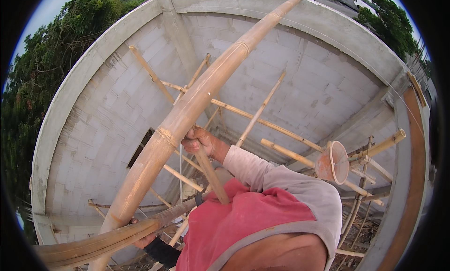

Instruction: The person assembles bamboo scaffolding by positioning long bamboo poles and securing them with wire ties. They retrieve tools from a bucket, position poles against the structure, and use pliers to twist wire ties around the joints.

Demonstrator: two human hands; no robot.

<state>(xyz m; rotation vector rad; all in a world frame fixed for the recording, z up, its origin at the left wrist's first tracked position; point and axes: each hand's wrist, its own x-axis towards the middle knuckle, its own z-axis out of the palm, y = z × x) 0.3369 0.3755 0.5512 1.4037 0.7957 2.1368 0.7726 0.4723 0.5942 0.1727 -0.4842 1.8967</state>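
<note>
Your right hand (200,141) grips a wooden stick (212,175); your left hand (145,241), can't tell. The bamboo pole (199,95) slants far; fastening likely remains.

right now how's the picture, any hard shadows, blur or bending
Head view: soft, even daylight, no hard shadows; the concrete beam bends into an arc, with black corners and a bluish fringe at the rim; the thick bamboo pole and right hand look fairly sharp; the left hand is partly hidden.
</note>
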